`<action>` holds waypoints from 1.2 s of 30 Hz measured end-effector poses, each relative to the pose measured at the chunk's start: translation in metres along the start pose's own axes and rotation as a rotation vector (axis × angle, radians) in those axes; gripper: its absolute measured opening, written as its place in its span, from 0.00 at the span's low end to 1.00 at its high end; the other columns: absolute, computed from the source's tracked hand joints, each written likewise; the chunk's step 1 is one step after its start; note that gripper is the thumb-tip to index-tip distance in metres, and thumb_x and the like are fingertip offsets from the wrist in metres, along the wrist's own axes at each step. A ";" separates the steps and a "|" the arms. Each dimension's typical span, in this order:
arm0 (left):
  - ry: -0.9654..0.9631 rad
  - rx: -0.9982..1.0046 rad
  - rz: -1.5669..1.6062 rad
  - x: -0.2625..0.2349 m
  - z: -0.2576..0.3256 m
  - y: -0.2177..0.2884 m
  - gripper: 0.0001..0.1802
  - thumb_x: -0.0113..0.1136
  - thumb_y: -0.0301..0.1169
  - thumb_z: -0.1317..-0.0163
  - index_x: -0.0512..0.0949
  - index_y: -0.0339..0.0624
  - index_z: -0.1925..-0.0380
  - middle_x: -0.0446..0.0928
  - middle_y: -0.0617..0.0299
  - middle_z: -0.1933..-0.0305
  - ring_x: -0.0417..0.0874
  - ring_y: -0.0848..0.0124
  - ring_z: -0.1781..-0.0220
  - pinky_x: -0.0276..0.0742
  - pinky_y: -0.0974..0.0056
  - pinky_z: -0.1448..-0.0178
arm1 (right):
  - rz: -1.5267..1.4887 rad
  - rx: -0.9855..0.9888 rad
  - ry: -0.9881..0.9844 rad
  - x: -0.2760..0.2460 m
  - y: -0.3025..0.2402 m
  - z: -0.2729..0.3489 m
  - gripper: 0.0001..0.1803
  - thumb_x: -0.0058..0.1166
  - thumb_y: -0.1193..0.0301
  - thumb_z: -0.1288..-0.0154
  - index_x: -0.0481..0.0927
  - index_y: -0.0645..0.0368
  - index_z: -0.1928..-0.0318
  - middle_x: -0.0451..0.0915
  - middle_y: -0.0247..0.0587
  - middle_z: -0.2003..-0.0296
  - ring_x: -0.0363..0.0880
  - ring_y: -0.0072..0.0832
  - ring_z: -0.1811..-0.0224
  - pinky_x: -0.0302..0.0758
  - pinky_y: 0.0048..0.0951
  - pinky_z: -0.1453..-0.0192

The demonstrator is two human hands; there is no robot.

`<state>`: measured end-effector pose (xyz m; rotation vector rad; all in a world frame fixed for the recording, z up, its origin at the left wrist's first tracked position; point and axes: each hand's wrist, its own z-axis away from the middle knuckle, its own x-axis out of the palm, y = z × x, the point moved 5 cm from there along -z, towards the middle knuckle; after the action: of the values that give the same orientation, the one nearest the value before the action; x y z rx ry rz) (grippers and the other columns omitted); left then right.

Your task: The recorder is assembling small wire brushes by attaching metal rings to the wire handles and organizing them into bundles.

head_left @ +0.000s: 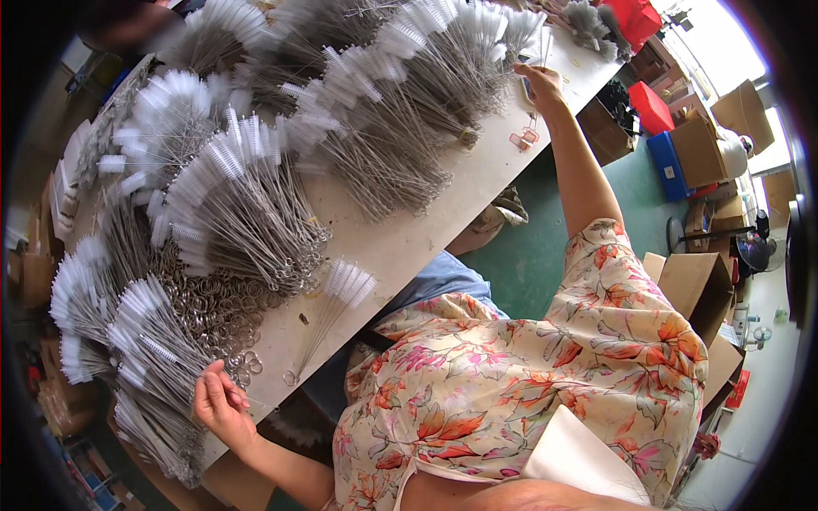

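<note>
My left hand point(223, 404) is at the table's near left edge, beside a pile of metal split rings point(226, 319). Its fingers are bent together, and what they hold, if anything, is too small to make out. Far out at the right, my right hand point(544, 85) has its fingers closed near the brush heads at the table's far end; its grip is not clear. A dark flat object point(527, 90) lies beside that hand. Between my hands, a few white-tipped wire brushes point(345, 285) lie fanned, one ending in a ring.
Large bundles of wire brushes point(247, 200) cover much of the white table point(388, 243). Clear pinkish clips point(524, 138) lie by its edge. Cardboard boxes point(699, 149), a blue crate point(667, 166) and a fan point(754, 249) stand on the right.
</note>
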<state>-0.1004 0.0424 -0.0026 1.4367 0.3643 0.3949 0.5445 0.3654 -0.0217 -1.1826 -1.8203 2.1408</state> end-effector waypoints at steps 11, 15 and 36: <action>-0.108 0.058 0.032 0.040 -0.004 0.006 0.11 0.47 0.31 0.35 0.75 0.33 0.63 0.67 0.66 0.77 0.64 0.82 0.83 0.64 0.77 0.83 | 0.129 -1.095 0.269 -0.008 -0.198 0.081 0.10 0.44 0.66 0.33 0.74 0.58 0.64 0.74 0.36 0.66 0.75 0.27 0.63 0.74 0.29 0.64; -0.144 0.236 -0.105 0.071 0.000 0.024 0.11 0.46 0.29 0.35 0.74 0.33 0.59 0.67 0.67 0.77 0.65 0.81 0.82 0.62 0.77 0.80 | -0.876 -0.577 -0.666 0.077 -0.226 0.177 0.10 0.41 0.66 0.32 0.71 0.58 0.59 0.75 0.37 0.63 0.75 0.27 0.59 0.77 0.32 0.58; -0.089 1.043 -0.337 0.136 0.022 0.009 0.14 0.61 0.19 0.49 0.77 0.38 0.59 0.65 0.54 0.51 0.76 0.68 0.59 0.78 0.69 0.59 | -1.200 0.566 -1.350 0.179 -0.135 0.427 0.11 0.42 0.66 0.31 0.75 0.59 0.60 0.76 0.32 0.68 0.75 0.21 0.66 0.73 0.21 0.59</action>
<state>0.0291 0.0883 0.0076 2.3364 0.7934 -0.1890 0.1104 0.1561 0.0031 1.4397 -1.1711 2.1856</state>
